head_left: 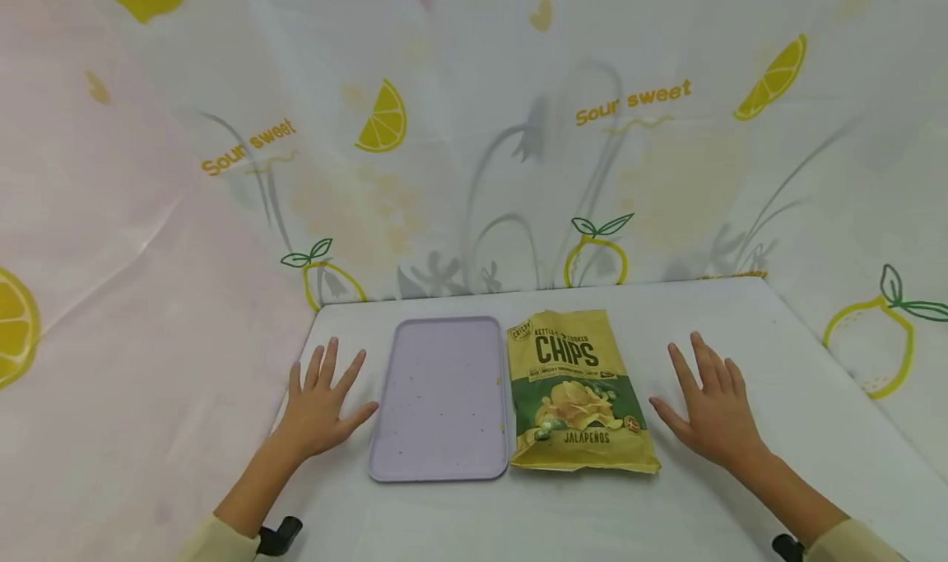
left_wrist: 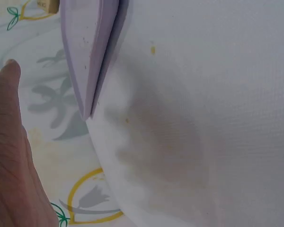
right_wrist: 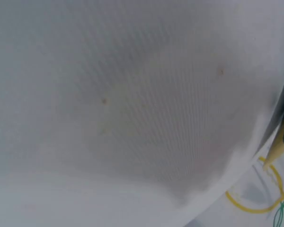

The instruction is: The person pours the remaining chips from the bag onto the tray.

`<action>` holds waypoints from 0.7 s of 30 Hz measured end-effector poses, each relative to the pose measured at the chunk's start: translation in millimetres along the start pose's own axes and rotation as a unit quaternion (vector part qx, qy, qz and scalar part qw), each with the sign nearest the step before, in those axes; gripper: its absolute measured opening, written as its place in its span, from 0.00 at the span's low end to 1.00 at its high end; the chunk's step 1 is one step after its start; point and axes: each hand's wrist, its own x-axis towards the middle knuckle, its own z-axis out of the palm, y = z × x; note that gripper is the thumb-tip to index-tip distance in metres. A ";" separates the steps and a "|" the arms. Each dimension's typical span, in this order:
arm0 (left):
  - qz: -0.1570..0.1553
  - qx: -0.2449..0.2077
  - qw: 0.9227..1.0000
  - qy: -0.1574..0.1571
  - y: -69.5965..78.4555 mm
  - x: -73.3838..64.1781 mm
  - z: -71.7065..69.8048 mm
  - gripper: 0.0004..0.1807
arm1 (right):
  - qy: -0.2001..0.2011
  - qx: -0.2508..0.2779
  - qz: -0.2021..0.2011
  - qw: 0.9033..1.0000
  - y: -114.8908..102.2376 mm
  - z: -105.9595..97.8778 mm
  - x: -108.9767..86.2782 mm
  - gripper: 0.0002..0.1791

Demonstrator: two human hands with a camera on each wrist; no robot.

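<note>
A pale purple rectangular tray (head_left: 440,401) lies flat on the white table, with small dark and yellow specks on it. Right beside it on the right is a yellow and green bag of jalapeño chips (head_left: 581,393), lying face up. My left hand (head_left: 320,406), fingers spread, is just left of the tray and holds nothing. To the right of the bag, my right hand (head_left: 713,410) is spread in the same way, also holding nothing. Part of the left hand (left_wrist: 12,156) shows at the edge of the left wrist view, near the tray's corner.
The white tabletop (head_left: 548,517) ends at the back against a hanging cloth (head_left: 474,134) printed with lemons and "Sour sweet". More of that cloth rises at the left and right sides. Dark wrist camera mounts (head_left: 280,536) sit at both sleeves.
</note>
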 end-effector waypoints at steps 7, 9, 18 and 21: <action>0.058 -0.007 0.998 -0.014 9.9 -10.7 15.9 0.52 | 0.011 0.007 -0.072 0.997 -4.0 6.7 -2.4 0.43; 0.072 -0.012 0.997 -0.012 13.0 -12.0 20.1 0.53 | 0.007 0.025 -0.062 0.998 -6.6 6.7 -2.4 0.43; 0.094 -0.030 0.995 -0.027 19.4 -16.3 32.1 0.60 | -0.078 0.101 0.019 0.992 -22.1 6.6 -9.8 0.47; 0.092 -0.039 0.994 -0.043 20.5 -16.9 31.9 0.62 | -0.097 0.124 0.043 0.987 -28.3 7.6 -10.4 0.47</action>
